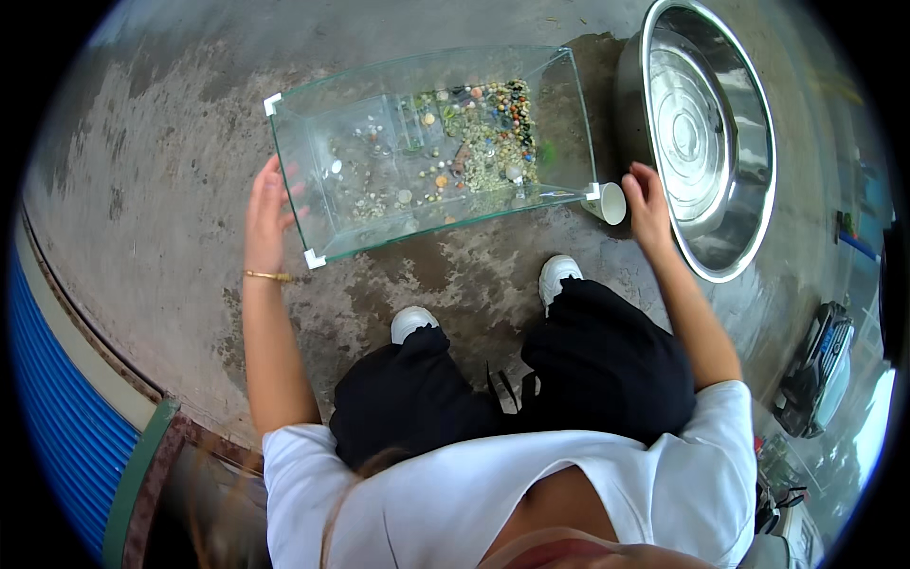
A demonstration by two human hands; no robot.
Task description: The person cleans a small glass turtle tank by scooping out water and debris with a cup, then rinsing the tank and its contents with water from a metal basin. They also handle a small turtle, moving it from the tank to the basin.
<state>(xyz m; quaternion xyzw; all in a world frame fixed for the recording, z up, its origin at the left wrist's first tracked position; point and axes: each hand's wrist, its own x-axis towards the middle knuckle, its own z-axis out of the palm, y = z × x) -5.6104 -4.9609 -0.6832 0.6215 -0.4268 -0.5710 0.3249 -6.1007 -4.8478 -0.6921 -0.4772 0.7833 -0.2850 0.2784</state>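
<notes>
A rectangular glass fish tank [434,238] with white corner guards rests on the concrete before me. Inside lie coloured pebbles [498,156], pale gravel and a few shells, mostly towards its right side. My left hand [269,206] is at the tank's left wall, its spread fingers showing through the glass; whether they press on it I cannot tell. On the other side, my right hand [648,210] hovers between a white cup [613,204] and a metal basin [686,135]. Its fingers are loosely bent, with nothing visible in them. The cup is tilted by the tank's near right corner.
Wet patches darken the concrete floor [163,284]. My white shoes [414,323] stand just short of the tank. A blue ribbed shutter [64,427] and a green-edged frame [138,455] run along the left. A parked car [817,370] is farther off at right.
</notes>
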